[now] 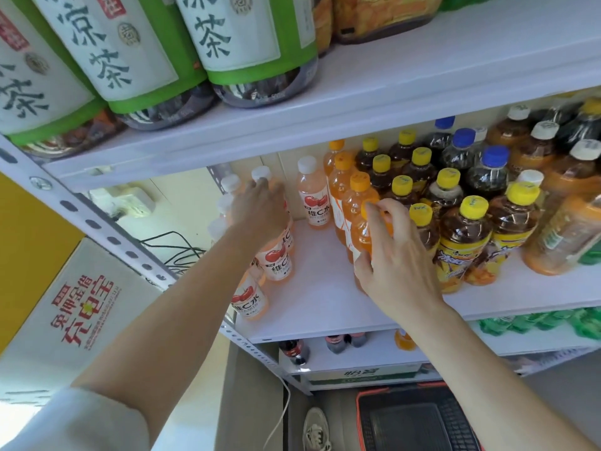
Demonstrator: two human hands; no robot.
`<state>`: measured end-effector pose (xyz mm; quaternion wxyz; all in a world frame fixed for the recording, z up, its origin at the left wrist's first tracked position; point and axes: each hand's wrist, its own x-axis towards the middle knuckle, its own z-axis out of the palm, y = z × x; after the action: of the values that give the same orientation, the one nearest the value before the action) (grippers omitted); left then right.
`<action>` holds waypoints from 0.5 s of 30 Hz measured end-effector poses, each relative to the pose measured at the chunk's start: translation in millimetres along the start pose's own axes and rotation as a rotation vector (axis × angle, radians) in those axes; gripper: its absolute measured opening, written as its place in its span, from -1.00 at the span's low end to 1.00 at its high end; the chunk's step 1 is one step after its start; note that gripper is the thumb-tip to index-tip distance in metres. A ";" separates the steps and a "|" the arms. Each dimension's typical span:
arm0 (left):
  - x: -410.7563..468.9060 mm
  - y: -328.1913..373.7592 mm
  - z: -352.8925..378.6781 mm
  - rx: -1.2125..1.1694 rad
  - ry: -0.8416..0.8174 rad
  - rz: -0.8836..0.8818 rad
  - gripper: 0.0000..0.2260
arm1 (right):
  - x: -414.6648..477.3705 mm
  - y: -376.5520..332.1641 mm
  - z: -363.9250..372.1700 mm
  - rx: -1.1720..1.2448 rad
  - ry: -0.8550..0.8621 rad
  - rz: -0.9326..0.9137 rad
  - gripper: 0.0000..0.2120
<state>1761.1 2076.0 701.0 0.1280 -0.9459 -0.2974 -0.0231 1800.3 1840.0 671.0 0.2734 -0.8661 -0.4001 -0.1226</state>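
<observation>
My left hand (260, 209) reaches into the white shelf (318, 288) and wraps around a pink vitamin C water bottle (276, 255) in the left row; its cap is hidden behind my fingers. Two more pink bottles stand in front of it, and one pink bottle (313, 193) stands alone near the back. My right hand (393, 255) grips the front orange drink bottle (366, 236), fingers curled over its shoulder and cap. Other orange bottles (341, 187) line up behind it.
Yellow-capped tea bottles (465, 236) crowd the shelf to the right, with blue- and white-capped bottles behind. Large green herbal tea bottles (253, 47) stand on the shelf above. Below are a black basket (413, 418) with a red rim, a shoe (317, 431) and a cardboard box (81, 307).
</observation>
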 end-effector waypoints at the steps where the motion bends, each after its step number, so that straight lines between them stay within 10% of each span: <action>1: 8.3 8.3 -1.4 -0.064 0.023 0.030 -0.60 | 0.3 1.1 0.9 0.009 -0.002 0.000 -0.37; 8: 78.0 49.1 12.4 -0.259 -0.108 0.089 -0.32 | -6.2 9.9 7.4 0.037 -0.038 -0.024 -0.34; 15: 79.4 47.1 24.8 -0.362 -0.085 0.080 -0.61 | -10.0 9.9 11.1 0.122 -0.042 0.017 -0.29</action>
<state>1852.4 2089.3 675.8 -0.0560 -0.9647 -0.2556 -0.0311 1801.3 1834.8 653.8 0.3182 -0.8536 -0.4051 -0.0777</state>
